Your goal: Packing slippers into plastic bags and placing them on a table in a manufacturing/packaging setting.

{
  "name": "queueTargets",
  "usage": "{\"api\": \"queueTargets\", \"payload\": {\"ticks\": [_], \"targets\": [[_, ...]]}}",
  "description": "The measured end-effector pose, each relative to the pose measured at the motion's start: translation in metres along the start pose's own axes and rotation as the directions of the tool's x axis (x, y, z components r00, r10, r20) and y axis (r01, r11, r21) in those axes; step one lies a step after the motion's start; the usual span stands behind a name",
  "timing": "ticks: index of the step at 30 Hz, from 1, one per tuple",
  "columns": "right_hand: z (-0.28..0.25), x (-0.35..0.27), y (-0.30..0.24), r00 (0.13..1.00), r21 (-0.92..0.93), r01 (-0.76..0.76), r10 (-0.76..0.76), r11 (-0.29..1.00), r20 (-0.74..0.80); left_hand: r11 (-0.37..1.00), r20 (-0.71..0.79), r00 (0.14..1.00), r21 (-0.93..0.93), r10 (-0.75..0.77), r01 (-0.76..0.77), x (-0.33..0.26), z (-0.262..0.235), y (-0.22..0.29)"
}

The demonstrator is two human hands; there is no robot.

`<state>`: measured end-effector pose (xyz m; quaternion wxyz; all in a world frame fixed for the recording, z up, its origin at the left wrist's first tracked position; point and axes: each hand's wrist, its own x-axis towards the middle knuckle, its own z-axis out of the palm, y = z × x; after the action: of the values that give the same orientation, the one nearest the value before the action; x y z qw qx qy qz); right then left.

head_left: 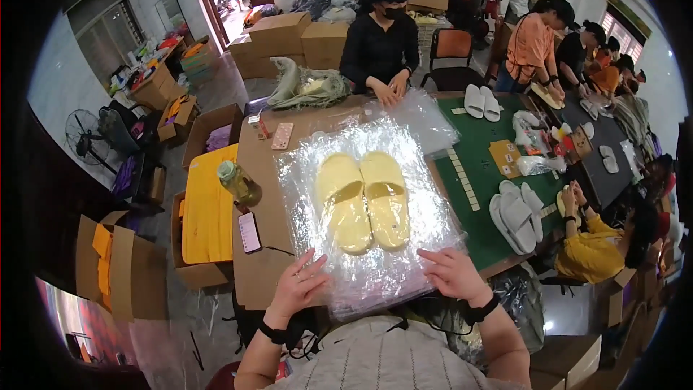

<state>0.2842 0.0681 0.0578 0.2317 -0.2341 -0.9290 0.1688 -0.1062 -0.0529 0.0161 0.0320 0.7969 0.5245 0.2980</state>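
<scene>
A pair of pale yellow slippers (350, 220) lies side by side in the middle of the table, toes pointing away from me. Shiny clear plastic bags (433, 206) spread out around and beneath them. Glare hides whether the slippers are inside the top bag. At the near left corner of the plastic, my left hand (299, 287) has its fingers stretched out and apart. My right hand (456, 274) rests over the near right edge with fingers extended. Neither hand grips anything that I can see.
Left of the plastic are a bottle (239, 184), a phone (249, 232) and a pink phone-shaped object (283, 136). White slippers (516, 218) sit on the green mat (473, 173) to the right. Across the table, a person (380, 43) touches more clear bags (422, 121). Boxes surround the table.
</scene>
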Motion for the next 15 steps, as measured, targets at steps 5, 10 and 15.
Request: {"api": "queueTargets", "payload": {"ticks": [5,10,15], "targets": [[0.01,-0.013,0.013,0.954,0.332,-0.251,0.29,0.909,-0.072,0.959,-0.038,0.988,-0.249,-0.151,0.137,-0.004,0.011,-0.008],[0.036,-0.006,0.026,0.776,0.507,-0.49,0.619,0.709,-0.116,0.831,-0.028,0.905,-0.409,-0.425,0.378,0.004,0.038,-0.015],[0.035,0.031,0.023,0.644,0.181,-0.722,0.745,0.667,-0.174,0.645,0.012,0.715,-0.423,-0.699,0.637,0.031,0.044,-0.006]]}}
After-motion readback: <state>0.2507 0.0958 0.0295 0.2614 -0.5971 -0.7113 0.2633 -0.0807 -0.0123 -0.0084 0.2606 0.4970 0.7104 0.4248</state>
